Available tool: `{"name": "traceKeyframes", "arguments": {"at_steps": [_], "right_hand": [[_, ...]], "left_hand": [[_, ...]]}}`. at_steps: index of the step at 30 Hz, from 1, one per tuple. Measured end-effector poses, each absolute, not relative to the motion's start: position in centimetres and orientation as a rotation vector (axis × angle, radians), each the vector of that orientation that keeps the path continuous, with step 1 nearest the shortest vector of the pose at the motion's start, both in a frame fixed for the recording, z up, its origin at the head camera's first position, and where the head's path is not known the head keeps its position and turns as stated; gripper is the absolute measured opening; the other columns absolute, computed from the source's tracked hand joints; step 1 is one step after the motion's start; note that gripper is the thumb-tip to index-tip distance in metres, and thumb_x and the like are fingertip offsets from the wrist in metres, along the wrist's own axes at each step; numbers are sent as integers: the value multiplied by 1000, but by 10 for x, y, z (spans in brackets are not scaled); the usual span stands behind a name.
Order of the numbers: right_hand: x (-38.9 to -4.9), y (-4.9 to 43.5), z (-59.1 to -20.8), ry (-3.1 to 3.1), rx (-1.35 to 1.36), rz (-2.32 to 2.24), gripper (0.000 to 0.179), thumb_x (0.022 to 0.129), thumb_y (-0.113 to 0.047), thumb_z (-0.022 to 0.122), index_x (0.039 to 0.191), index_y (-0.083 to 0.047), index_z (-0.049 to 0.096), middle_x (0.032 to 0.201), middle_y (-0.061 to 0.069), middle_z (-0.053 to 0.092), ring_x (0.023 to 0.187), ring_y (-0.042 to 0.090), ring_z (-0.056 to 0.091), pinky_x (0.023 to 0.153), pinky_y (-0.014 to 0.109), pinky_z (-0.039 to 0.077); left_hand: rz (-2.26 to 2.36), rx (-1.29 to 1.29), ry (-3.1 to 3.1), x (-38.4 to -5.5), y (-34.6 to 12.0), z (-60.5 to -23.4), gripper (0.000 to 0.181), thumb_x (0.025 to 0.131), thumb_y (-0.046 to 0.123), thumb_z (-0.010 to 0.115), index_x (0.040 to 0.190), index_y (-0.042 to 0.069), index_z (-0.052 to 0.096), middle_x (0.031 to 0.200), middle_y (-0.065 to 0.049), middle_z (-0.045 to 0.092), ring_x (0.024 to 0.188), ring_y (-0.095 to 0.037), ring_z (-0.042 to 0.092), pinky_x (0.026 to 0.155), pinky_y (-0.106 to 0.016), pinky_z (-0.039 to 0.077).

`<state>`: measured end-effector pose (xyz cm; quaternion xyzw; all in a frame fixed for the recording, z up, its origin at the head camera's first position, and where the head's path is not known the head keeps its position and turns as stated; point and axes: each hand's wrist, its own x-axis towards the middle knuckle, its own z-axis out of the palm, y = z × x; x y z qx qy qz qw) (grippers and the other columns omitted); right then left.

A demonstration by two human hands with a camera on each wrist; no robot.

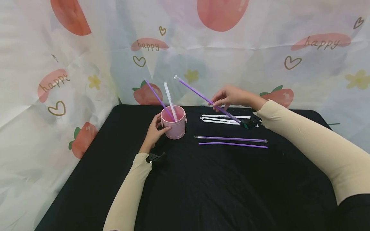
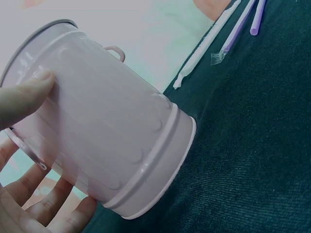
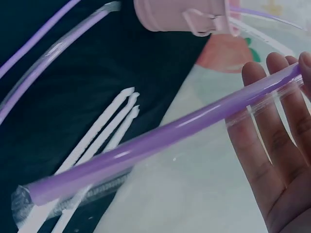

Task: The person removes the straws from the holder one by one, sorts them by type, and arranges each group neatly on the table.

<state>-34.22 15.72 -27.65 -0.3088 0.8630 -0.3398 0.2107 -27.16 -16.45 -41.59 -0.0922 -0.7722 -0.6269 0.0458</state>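
My left hand (image 1: 154, 133) holds a small pink bucket (image 1: 175, 131) by its side, thumb on the near wall and fingers round the left. Out of the bucket lean a purple straw (image 1: 153, 88) and a white paper-wrapped straw (image 1: 169, 95). Between thumb and fingertips, my right hand (image 1: 229, 96) pinches a purple straw in a clear wrapper (image 3: 160, 138), raised on a slant above the table, its upper end toward the bucket. Below that hand lie three white-wrapped straws (image 1: 212, 118), side by side.
Nearer on the black-covered table (image 1: 202, 192), a purple straw in clear wrap (image 1: 231, 139) lies parallel to an unwrapped purple straw (image 1: 231, 145). A printed curtain (image 1: 245, 64) hangs behind the table and along its left side.
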Motion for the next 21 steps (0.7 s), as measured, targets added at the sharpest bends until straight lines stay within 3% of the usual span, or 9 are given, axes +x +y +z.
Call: {"name": "traceKeyframes", "arguments": {"at_steps": [11,21], "right_hand": [[-325,190,-310,2394,-975,-720,21,88,-13,64,105,-1,69,84,14,71,73,14,67,61,31,56],[-309,210,-340,2353,-1011,-639,18,85,-14,67,99,-3,71,79,7,71,66,10,62,58,28,53]], "left_hand": [[-1930,-273,-2360,-272,-163,-416,71,84,4,68,143,1,29,142,-25,38,132,-38,37,112,-50,30],[-1931,-264,-2359,-272,-163,-416,72,83,3,68,144,2,29,143,-24,38,133,-37,37,112,-49,30]]}}
